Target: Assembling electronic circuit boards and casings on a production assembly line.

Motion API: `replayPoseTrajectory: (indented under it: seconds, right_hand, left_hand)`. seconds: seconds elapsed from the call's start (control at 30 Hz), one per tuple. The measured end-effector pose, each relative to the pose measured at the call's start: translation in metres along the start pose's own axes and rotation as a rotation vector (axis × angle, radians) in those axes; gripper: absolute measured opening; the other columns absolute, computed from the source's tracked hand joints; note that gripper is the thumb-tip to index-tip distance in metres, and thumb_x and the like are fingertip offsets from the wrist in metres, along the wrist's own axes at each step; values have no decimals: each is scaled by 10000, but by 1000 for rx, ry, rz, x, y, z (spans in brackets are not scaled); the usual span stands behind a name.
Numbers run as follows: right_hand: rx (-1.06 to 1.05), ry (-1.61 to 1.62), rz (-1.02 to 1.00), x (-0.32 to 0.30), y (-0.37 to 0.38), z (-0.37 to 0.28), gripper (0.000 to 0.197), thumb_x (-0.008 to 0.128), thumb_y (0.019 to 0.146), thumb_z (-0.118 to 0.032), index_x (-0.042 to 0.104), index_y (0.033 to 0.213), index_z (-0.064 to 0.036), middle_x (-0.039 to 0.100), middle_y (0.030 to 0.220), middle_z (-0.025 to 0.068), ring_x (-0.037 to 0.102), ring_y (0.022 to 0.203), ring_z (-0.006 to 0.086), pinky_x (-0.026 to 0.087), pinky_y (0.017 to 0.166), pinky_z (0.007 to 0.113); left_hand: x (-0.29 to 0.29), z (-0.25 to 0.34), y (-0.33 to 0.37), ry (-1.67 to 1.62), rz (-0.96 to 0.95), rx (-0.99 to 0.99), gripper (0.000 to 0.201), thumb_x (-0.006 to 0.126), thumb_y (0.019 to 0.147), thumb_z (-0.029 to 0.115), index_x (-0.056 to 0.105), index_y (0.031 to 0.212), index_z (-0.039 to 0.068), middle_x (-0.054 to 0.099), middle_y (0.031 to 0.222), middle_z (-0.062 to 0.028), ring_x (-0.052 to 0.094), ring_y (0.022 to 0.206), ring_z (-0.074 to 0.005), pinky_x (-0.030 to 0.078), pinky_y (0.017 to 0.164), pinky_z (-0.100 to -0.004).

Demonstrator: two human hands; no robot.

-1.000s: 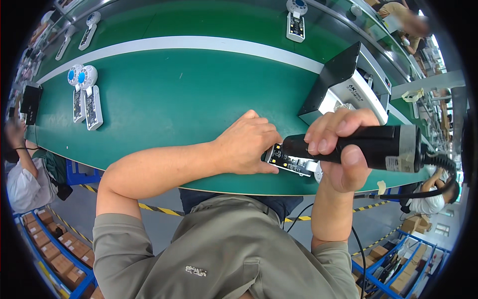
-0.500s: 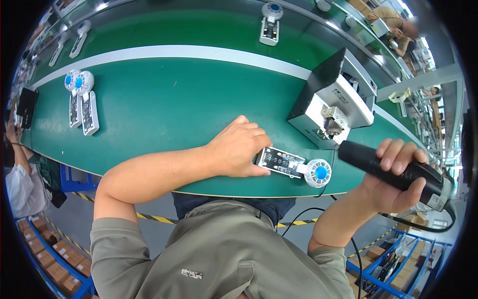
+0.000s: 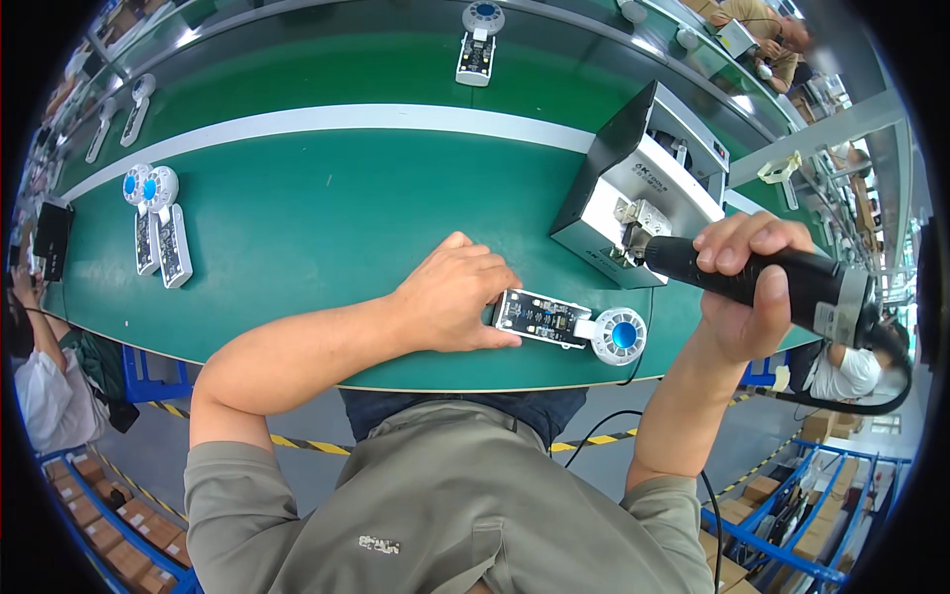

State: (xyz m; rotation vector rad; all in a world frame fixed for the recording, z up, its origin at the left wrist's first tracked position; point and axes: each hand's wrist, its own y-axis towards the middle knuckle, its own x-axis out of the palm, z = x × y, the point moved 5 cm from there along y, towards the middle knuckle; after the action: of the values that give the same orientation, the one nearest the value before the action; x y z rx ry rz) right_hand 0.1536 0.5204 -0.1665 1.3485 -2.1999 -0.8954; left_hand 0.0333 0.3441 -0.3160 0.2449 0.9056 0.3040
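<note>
My left hand [image 3: 453, 299] lies on the green bench, thumb and fingers closed on the end of a white device like a handheld fan [image 3: 542, 317]. Its long body lies face up with a dark circuit board exposed, and its round slotted head with a blue centre points right. My right hand [image 3: 750, 287] is wrapped round a black electric screwdriver [image 3: 683, 262], held nearly level above the bench. The screwdriver's tip is at the metal front outlet of a black and silver screw feeder [image 3: 604, 188]; whether it touches a screw is too small to tell.
Two similar fan-like devices [image 3: 173, 243] lie side by side at the left of the bench. Beyond a white strip [image 3: 396, 117], another such device [image 3: 477, 57] lies on a green surface. The screwdriver's cable [image 3: 841, 404] loops at the right. Other people sit nearby.
My right hand has carried the screwdriver left and up, bringing its tip to the screw feeder's outlet. My left hand keeps its hold on the fan-like device; the whole view has shifted a little.
</note>
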Motion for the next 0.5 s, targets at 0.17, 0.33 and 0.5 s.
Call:
replayPoseTrajectory:
  seconds: [0.17, 0.33, 0.5]
  right_hand:
    - [67, 178, -23, 26, -16, 3, 357, 606, 829, -280, 520, 1052, -15, 581, 689, 75, 570, 579, 180, 484, 589, 291]
    - [126, 313, -31, 58, -33, 14, 394, 609, 830, -290, 507, 1086, -9, 587, 695, 75, 582, 587, 179, 490, 591, 289]
    - [147, 335, -24, 60, -36, 18, 409, 616, 831, -300, 504, 1099, -13, 593, 705, 75, 591, 593, 185, 493, 595, 295]
  left_hand:
    - [-1, 0, -1, 3, 40, 17, 417, 828, 607, 294, 642, 927, 103, 560, 707, 20, 517, 714, -161, 353, 798, -305]
    - [-2, -1, -1, -14, 51, 24, 424, 829, 604, 303, 641, 925, 101, 565, 703, 18, 523, 715, -164, 356, 795, -307]
    - [-1, -1, -3, -6, 47, 30, 428, 828, 606, 314, 640, 925, 99, 571, 708, 15, 526, 718, -165, 357, 796, -307]
